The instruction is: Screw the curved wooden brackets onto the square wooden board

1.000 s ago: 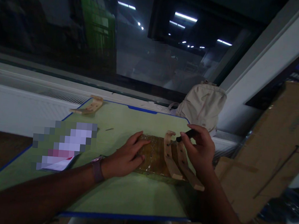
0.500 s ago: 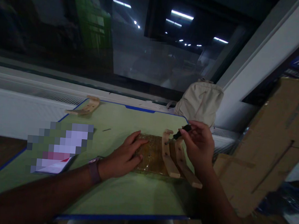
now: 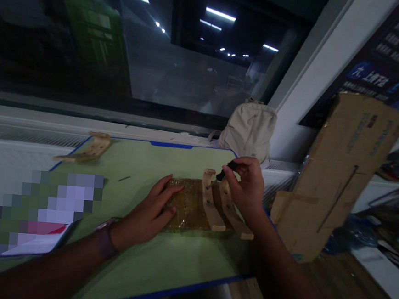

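Note:
My left hand (image 3: 149,212) lies with its fingers spread on a flat block wrapped in shiny brown tape (image 3: 184,208), pressing its left end. Across the block's right part rest two curved wooden pieces with holes, the left one (image 3: 211,210) and the right one (image 3: 234,214), side by side. My right hand (image 3: 248,185) is closed round the black handle of a small screwdriver (image 3: 226,171). Its thin shaft slants down to the left, and the tip is at the upper hole of the left wooden piece. Whether a screw sits there is too small to tell.
Another curved wooden piece (image 3: 90,150) lies at the table's far left corner, and a thin dark rod (image 3: 123,178) nearer. A blurred-out flat object (image 3: 56,216) is at left. Behind the blue-edged table (image 3: 124,272) stands a beige backpack (image 3: 247,130); a cardboard sheet (image 3: 331,178) leans at right.
The whole view has shifted, so the table and hands appear further left. Both hands keep their places on the block and screwdriver; the tip stays at the left wooden piece.

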`<control>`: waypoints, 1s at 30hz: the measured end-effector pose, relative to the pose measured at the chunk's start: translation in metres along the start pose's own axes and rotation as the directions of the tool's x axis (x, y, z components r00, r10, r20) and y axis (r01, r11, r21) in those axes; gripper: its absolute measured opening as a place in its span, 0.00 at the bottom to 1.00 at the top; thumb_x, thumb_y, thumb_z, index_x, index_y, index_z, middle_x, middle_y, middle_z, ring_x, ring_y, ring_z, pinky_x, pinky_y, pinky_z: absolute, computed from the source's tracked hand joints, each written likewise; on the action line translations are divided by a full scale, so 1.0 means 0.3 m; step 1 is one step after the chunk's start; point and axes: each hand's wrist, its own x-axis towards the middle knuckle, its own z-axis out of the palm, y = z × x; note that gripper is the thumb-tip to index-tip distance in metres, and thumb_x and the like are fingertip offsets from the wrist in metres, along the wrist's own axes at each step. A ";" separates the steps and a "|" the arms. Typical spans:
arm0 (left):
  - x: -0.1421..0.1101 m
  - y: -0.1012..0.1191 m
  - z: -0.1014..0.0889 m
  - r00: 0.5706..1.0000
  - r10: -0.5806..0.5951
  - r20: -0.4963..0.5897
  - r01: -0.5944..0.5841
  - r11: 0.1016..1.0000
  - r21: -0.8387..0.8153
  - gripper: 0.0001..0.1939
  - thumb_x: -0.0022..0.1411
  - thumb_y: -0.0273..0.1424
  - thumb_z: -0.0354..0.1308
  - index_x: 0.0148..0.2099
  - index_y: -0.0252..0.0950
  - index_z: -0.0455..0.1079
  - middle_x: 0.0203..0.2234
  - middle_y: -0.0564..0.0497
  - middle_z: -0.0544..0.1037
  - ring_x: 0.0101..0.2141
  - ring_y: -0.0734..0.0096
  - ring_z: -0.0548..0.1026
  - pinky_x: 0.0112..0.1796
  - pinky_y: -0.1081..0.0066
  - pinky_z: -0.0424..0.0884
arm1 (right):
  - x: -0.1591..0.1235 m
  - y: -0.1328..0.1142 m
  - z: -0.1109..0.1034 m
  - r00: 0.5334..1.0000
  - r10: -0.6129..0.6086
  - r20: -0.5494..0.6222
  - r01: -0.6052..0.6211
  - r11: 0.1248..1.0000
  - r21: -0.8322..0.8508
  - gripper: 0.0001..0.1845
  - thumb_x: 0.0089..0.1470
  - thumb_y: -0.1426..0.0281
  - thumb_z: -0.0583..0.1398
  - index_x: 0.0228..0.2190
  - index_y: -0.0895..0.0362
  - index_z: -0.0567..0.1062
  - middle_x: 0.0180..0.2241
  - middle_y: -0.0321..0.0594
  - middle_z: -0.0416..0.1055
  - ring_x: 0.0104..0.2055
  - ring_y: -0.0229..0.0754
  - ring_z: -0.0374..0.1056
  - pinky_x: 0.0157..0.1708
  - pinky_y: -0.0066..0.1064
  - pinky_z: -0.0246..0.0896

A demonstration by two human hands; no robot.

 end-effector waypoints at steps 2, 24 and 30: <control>-0.001 -0.003 0.001 1.000 0.001 -0.001 -0.001 1.000 0.003 0.24 0.72 0.31 0.46 0.67 0.41 0.58 0.71 0.41 0.47 0.70 0.49 0.49 0.65 0.46 0.54 | 0.005 0.004 -0.020 0.998 -0.059 -0.016 0.057 0.995 -0.085 0.13 0.52 0.64 0.69 0.36 0.51 0.70 0.30 0.33 0.71 0.31 0.39 0.71 0.32 0.32 0.71; 0.003 0.002 -0.005 1.000 -0.017 0.000 0.017 0.999 0.027 0.23 0.71 0.32 0.47 0.66 0.41 0.59 0.71 0.42 0.48 0.69 0.48 0.51 0.65 0.47 0.55 | 0.017 -0.027 -0.014 0.943 -0.153 0.295 0.099 0.977 0.187 0.10 0.61 0.64 0.62 0.45 0.50 0.73 0.48 0.44 0.76 0.51 0.46 0.75 0.50 0.45 0.72; 0.004 0.013 -0.012 0.999 -0.033 0.008 0.033 0.999 0.014 0.23 0.71 0.32 0.46 0.66 0.41 0.60 0.71 0.43 0.48 0.69 0.49 0.51 0.65 0.47 0.56 | 0.002 0.017 0.007 0.993 0.002 0.119 -0.001 1.000 -0.008 0.14 0.57 0.62 0.65 0.42 0.50 0.70 0.34 0.36 0.74 0.34 0.40 0.75 0.33 0.32 0.72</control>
